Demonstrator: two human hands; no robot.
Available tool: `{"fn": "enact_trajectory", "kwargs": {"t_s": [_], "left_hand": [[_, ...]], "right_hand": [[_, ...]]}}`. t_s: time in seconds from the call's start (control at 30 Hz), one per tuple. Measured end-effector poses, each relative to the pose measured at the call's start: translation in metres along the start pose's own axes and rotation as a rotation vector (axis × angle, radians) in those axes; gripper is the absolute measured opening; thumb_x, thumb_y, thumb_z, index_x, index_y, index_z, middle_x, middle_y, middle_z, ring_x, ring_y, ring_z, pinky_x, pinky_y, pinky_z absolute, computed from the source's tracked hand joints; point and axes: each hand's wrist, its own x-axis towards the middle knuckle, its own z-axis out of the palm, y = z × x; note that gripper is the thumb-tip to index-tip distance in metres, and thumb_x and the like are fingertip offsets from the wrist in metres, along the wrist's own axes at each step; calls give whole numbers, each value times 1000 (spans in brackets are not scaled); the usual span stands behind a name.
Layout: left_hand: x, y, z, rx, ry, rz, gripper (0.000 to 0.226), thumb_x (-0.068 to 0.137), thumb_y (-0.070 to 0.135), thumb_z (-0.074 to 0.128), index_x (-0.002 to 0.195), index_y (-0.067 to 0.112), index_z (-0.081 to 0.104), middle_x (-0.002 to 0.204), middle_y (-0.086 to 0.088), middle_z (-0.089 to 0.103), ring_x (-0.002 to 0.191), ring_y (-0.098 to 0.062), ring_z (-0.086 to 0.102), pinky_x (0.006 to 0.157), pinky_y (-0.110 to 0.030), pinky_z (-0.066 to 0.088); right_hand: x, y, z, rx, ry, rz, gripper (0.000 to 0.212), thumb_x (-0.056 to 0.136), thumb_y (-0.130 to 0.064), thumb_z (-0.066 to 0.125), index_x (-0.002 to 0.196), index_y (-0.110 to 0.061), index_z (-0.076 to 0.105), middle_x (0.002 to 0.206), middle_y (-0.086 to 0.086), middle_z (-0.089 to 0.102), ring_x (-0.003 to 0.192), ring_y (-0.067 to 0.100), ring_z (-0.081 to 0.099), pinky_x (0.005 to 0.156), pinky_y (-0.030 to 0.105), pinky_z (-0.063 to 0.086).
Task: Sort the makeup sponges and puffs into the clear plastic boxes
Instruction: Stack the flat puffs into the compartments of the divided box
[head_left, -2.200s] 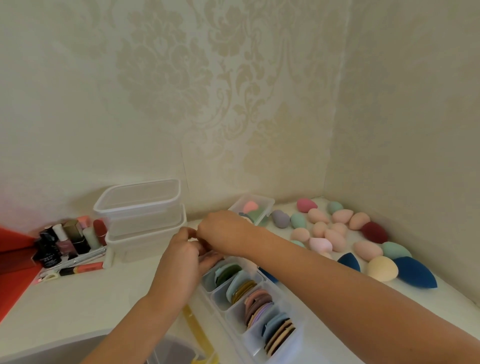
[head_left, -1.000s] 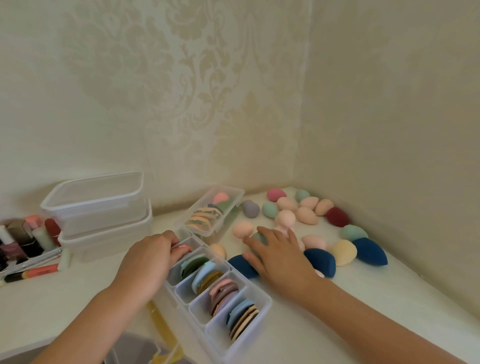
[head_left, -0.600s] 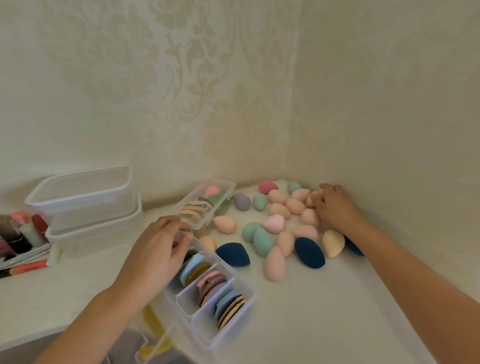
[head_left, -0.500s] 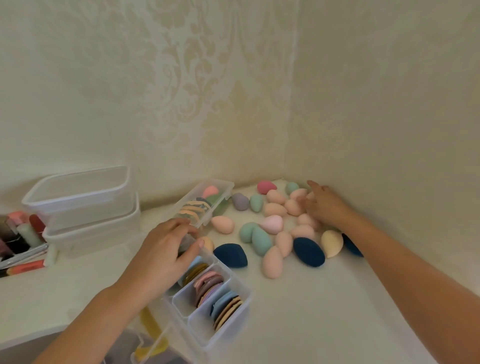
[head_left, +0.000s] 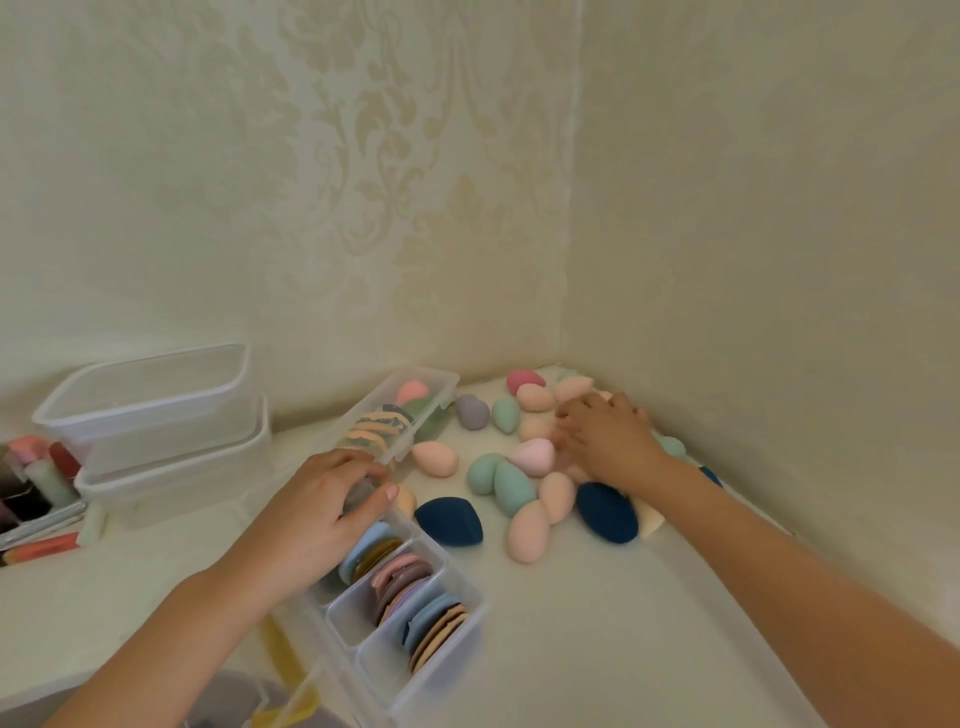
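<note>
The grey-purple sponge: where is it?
In the head view, the grey-purple sponge lies by the back wall, the far clear box on its left, a green sponge on its right.

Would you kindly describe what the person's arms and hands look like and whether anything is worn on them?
The left forearm and right forearm are bare as far as the frame shows, with no sleeves in view. The left hand and right hand wear no gloves, and no watch, bracelet or ring is visible. The left thumbnail looks short.

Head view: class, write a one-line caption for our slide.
Left hand covers the far end of the divided puff box while the right hand spreads over loose egg-shaped sponges.
</note>
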Motion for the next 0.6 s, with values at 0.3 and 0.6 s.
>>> {"fn": "enact_trajectory", "kwargs": {"t_s": [0.3,0.6], "left_hand": [[-14,0,-32,-1,89,-111,27,88,33,60,113,23,63,119,3,59,101,-13,56,81,-23,38],[-59,-40,-58,72,158,-442,32,86,37,61,111,17,63,118,-4,62,105,-22,57,85,-33,41]], "right_hand": [[-14,-11,-25,51,-52,-14,41,99,-36,33,135,-23,45,135,6,46,116,27,47,93,39,37],[-97,-91,-44,607,-2,-225,27,94,-41,49,107,-22,65,105,-8,66,90,10,58,80,27,47]]}}
